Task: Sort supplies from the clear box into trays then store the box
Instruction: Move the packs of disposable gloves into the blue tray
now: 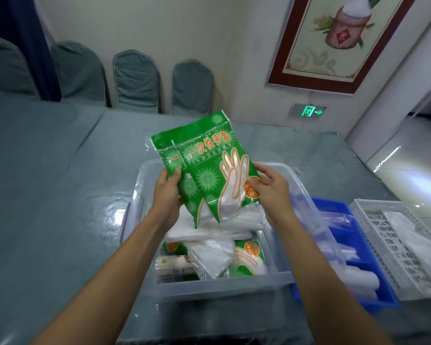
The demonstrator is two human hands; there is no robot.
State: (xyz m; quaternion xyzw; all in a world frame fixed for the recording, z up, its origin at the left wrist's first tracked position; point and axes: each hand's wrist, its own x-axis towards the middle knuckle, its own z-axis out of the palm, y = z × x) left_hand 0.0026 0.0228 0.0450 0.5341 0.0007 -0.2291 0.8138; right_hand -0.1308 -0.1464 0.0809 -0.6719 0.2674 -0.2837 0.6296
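Two green packs of disposable gloves [207, 168] are held upright above the clear box [224, 287], one overlapping the other. My left hand [167, 192] grips their left edge. My right hand [269, 190] pinches the lower right corner of the front pack. Inside the clear box lie white plastic bags [209, 250], another green glove pack [249, 257] and a rolled pack [172, 263]. A blue tray [343, 302] with white rolls stands right of the box. Beyond it sits a white slotted tray [393, 245] holding white packs.
The table carries a grey-green cloth under clear plastic [60, 195]. Covered chairs [137, 80] line the far wall. A framed picture [334, 41] and an exit sign [309, 111] hang on the wall. The table's right edge is near the white tray.
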